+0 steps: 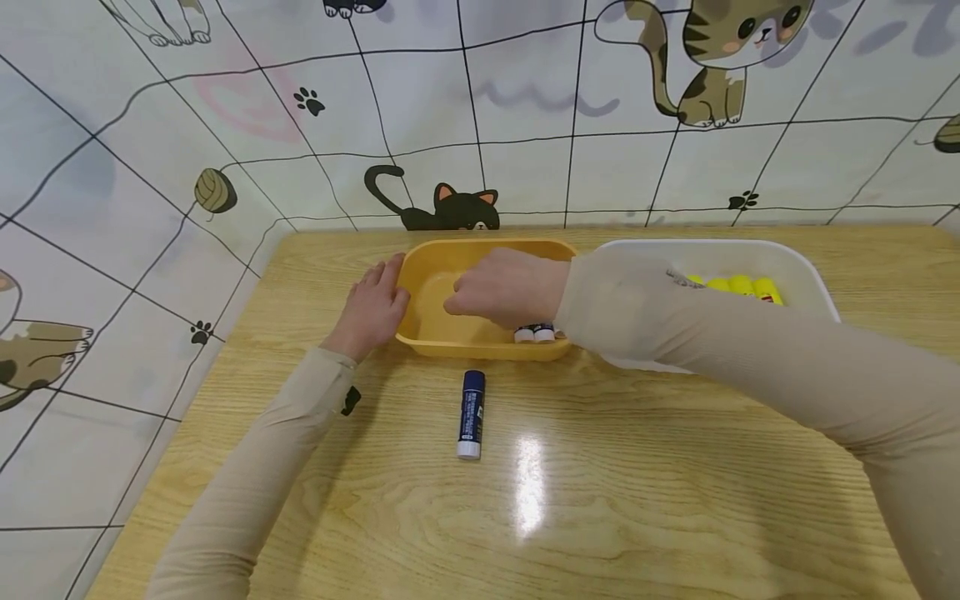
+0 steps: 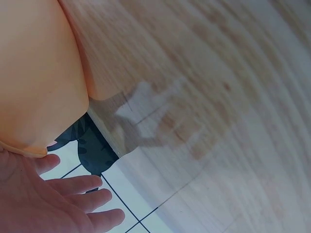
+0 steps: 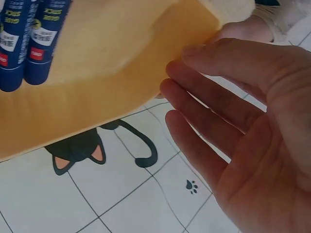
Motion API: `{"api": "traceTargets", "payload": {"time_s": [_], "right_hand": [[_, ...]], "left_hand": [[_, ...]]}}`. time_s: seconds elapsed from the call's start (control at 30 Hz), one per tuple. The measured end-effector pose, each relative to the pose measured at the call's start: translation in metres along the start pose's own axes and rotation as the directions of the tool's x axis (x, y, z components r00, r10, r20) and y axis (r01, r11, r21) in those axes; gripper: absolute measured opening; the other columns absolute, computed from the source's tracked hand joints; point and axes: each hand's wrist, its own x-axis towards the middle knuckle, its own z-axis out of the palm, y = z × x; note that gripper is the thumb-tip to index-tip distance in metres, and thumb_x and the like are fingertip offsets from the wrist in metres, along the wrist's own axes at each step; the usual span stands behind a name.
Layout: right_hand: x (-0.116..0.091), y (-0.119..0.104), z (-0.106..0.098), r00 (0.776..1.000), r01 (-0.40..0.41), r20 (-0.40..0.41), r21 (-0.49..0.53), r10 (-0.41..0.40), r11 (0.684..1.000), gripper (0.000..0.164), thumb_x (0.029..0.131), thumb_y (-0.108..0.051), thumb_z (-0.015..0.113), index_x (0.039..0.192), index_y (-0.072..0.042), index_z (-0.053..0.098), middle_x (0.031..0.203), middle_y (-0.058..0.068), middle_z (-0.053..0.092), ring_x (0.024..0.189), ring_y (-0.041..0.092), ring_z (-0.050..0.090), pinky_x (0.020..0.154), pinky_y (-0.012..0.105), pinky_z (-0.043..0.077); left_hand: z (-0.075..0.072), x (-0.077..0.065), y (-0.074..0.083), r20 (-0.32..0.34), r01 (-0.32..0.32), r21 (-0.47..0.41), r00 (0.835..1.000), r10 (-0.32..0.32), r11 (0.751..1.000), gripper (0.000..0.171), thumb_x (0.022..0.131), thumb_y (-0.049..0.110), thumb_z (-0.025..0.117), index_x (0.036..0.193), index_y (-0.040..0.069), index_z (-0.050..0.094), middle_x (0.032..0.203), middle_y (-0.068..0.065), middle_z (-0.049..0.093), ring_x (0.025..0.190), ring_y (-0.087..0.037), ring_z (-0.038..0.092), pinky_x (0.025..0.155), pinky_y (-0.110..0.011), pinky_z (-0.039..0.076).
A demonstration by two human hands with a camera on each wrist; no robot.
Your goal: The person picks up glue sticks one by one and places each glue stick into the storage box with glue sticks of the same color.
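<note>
My left hand rests against the left end of an orange plastic basket. In the left wrist view, its fingers stretch out past the outside of the basket wall. Over the inside of the same basket is my right hand, its fingers loosely bent with nothing between them in the right wrist view. Blue glue sticks lie side by side in the basket, partly hidden by the right forearm in the head view. Another blue glue stick with a white end lies on the table in front of the basket.
A white basket stands to the right, holding several yellow cylinders; the right sleeve covers part of it. Behind the wooden table and along its left side is a wall with cat drawings.
</note>
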Motion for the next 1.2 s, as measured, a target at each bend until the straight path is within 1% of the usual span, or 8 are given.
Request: {"api": "traceTargets", "payload": {"time_s": [0.1, 0.2, 0.4, 0.47, 0.6, 0.8, 1.03, 1.2], "right_hand": [[-0.002, -0.005, -0.005, 1.000, -0.003, -0.001, -0.001, 0.003, 1.000, 0.022, 0.085, 0.009, 0.061, 0.095, -0.010, 0.063, 0.072, 0.000, 0.048, 0.057, 0.015, 0.036, 0.049, 0.025, 0.029], [-0.004, -0.009, -0.008, 1.000, -0.016, 0.006, 0.013, 0.016, 1.000, 0.022, 0.088, 0.006, 0.061, 0.103, -0.010, 0.064, 0.077, 0.001, 0.053, 0.059, 0.017, 0.040, 0.052, 0.025, 0.036], [-0.005, -0.017, -0.008, 0.999, -0.040, 0.012, 0.054, 0.040, 0.998, 0.028, 0.091, 0.003, 0.059, 0.115, -0.011, 0.064, 0.088, 0.003, 0.060, 0.067, 0.020, 0.049, 0.059, 0.028, 0.045], [-0.006, -0.020, -0.007, 0.999, -0.033, 0.003, 0.057, 0.033, 0.998, 0.029, 0.091, 0.002, 0.059, 0.116, -0.011, 0.064, 0.091, 0.003, 0.061, 0.070, 0.020, 0.052, 0.060, 0.029, 0.047], [-0.008, -0.026, -0.001, 0.999, -0.004, -0.033, 0.065, 0.006, 0.998, 0.025, 0.091, 0.002, 0.058, 0.111, -0.012, 0.064, 0.092, 0.004, 0.062, 0.073, 0.020, 0.054, 0.062, 0.030, 0.048], [-0.010, -0.037, 0.010, 0.996, 0.033, -0.080, 0.083, -0.027, 0.996, 0.016, 0.093, -0.006, 0.062, 0.108, -0.012, 0.065, 0.094, 0.002, 0.062, 0.078, 0.018, 0.054, 0.070, 0.028, 0.048], [-0.014, -0.048, 0.019, 0.993, 0.077, -0.094, 0.076, -0.070, 0.994, 0.024, 0.091, -0.005, 0.064, 0.114, -0.013, 0.066, 0.099, 0.002, 0.064, 0.081, 0.017, 0.055, 0.075, 0.027, 0.049], [-0.015, -0.052, 0.025, 0.993, 0.082, -0.089, 0.094, -0.074, 0.992, 0.025, 0.091, -0.004, 0.064, 0.114, -0.013, 0.066, 0.100, 0.001, 0.065, 0.083, 0.017, 0.057, 0.076, 0.027, 0.049]], "left_hand": [[0.000, 0.000, 0.000, 0.001, 0.001, -0.001, 1.000, -0.001, 1.000, 0.058, 0.100, 0.024, 0.028, 0.155, 0.009, 0.015, 0.153, -0.026, 0.020, 0.141, -0.044, 0.014, 0.110, -0.058, 0.010], [0.001, 0.000, -0.001, 0.003, 0.001, 0.002, 1.000, -0.001, 1.000, 0.059, 0.100, 0.024, 0.028, 0.155, 0.009, 0.014, 0.154, -0.026, 0.020, 0.141, -0.044, 0.014, 0.110, -0.058, 0.010], [0.000, 0.000, 0.000, -0.001, -0.004, 0.006, 1.000, 0.004, 1.000, 0.059, 0.100, 0.024, 0.028, 0.155, 0.008, 0.015, 0.153, -0.027, 0.021, 0.140, -0.045, 0.015, 0.109, -0.059, 0.011], [0.000, 0.000, 0.000, -0.004, -0.006, 0.006, 1.000, 0.006, 1.000, 0.058, 0.100, 0.024, 0.028, 0.154, 0.008, 0.015, 0.153, -0.027, 0.021, 0.140, -0.045, 0.015, 0.109, -0.059, 0.011], [0.000, -0.001, 0.000, -0.013, -0.012, 0.002, 1.000, 0.012, 1.000, 0.058, 0.100, 0.024, 0.029, 0.154, 0.007, 0.016, 0.152, -0.028, 0.023, 0.139, -0.046, 0.017, 0.109, -0.059, 0.012], [0.000, -0.001, 0.000, -0.025, -0.021, 0.004, 0.999, 0.021, 1.000, 0.058, 0.100, 0.023, 0.028, 0.154, 0.006, 0.017, 0.151, -0.029, 0.024, 0.138, -0.048, 0.018, 0.108, -0.061, 0.013], [0.000, -0.001, 0.001, -0.022, -0.021, 0.007, 1.000, 0.021, 1.000, 0.057, 0.100, 0.021, 0.029, 0.154, 0.005, 0.017, 0.151, -0.029, 0.024, 0.138, -0.048, 0.018, 0.108, -0.060, 0.014], [0.000, -0.001, 0.001, -0.018, -0.020, 0.002, 1.000, 0.020, 1.000, 0.057, 0.100, 0.021, 0.029, 0.154, 0.006, 0.017, 0.151, -0.029, 0.023, 0.138, -0.048, 0.018, 0.108, -0.060, 0.013]]}}
